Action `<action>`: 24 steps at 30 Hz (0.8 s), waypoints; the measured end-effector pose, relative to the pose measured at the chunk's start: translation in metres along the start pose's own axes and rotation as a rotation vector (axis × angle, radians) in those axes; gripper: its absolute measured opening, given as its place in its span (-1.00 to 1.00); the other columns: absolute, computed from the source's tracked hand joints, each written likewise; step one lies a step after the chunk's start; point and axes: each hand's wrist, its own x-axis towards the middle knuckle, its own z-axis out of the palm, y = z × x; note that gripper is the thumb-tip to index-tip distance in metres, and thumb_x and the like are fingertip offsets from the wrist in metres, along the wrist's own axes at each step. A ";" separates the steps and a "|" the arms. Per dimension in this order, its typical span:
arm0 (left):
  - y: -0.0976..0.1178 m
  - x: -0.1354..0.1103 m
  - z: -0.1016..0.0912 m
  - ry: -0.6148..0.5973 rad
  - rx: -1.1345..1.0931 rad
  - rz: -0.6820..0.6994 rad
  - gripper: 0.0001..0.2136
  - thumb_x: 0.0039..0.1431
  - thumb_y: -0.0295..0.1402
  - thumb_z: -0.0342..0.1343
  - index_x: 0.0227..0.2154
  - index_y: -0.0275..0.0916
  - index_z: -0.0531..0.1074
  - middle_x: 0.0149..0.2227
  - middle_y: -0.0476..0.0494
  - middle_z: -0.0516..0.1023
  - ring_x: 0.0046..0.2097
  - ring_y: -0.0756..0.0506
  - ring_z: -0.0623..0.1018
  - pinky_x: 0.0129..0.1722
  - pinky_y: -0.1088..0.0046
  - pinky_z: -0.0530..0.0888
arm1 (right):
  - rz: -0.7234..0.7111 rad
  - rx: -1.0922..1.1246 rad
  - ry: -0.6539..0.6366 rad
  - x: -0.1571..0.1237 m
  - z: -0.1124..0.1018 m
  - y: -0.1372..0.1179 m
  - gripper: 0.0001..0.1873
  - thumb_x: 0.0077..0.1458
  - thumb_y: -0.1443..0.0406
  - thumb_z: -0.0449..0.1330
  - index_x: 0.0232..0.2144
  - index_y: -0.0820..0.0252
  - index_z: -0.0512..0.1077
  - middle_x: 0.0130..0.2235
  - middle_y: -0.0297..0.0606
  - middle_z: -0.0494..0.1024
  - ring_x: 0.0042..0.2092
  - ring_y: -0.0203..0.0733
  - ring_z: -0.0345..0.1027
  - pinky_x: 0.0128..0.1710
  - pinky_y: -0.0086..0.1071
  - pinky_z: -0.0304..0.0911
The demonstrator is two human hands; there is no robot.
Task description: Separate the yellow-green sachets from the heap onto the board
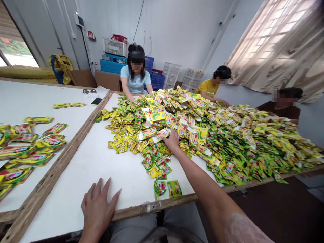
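Note:
A big heap of small yellow and green sachets [215, 131] covers the far and right part of a white table [101, 168] with a wooden rim. My right hand [172, 140] reaches into the near edge of the heap, fingers buried among the packets; whether it grips one cannot be told. My left hand [97, 206] lies flat and spread on the bare table top near the front edge, holding nothing. Two loose sachets [167, 188] lie at the front rim between my arms.
Three other people sit around the heap: one in light blue [135, 79] at the far side, one in yellow [211, 87], one in dark brown [283, 108] at the right. Stacked sachet bundles [25, 152] and a phone [96, 101] lie on the left table. Crates line the back wall.

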 end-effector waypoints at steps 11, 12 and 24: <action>0.044 0.014 -0.049 -0.115 -0.711 0.097 -0.61 0.05 0.01 -0.04 -0.31 -0.16 0.51 -0.21 -0.15 0.56 -0.15 -0.23 0.47 -0.13 0.27 0.36 | -0.049 0.471 -0.180 -0.007 0.006 0.003 -0.62 -0.17 0.11 0.25 -0.32 0.25 0.39 -0.37 -0.32 0.47 -0.31 -0.21 0.30 -0.23 -0.31 0.24; 0.057 0.018 -0.056 -0.239 -0.849 0.109 -0.59 0.03 0.04 -0.03 -0.36 -0.19 0.51 -0.28 -0.16 0.57 -0.22 -0.21 0.50 -0.21 0.30 0.38 | -0.013 0.542 -0.169 -0.015 0.005 0.002 -0.63 -0.16 0.10 0.24 -0.34 0.25 0.38 -0.38 -0.32 0.48 -0.32 -0.21 0.30 -0.25 -0.32 0.25; 0.119 0.083 -0.049 -0.339 -1.860 -0.088 -0.62 -0.13 -0.28 0.29 -0.22 -0.27 0.38 -0.33 -0.06 0.57 -0.37 0.00 0.53 -0.34 0.51 0.42 | -0.460 0.434 -0.493 -0.143 -0.019 0.000 -0.18 -0.19 0.08 0.33 0.13 0.01 0.17 -0.04 -0.19 0.45 0.01 0.00 0.26 0.01 -0.07 0.13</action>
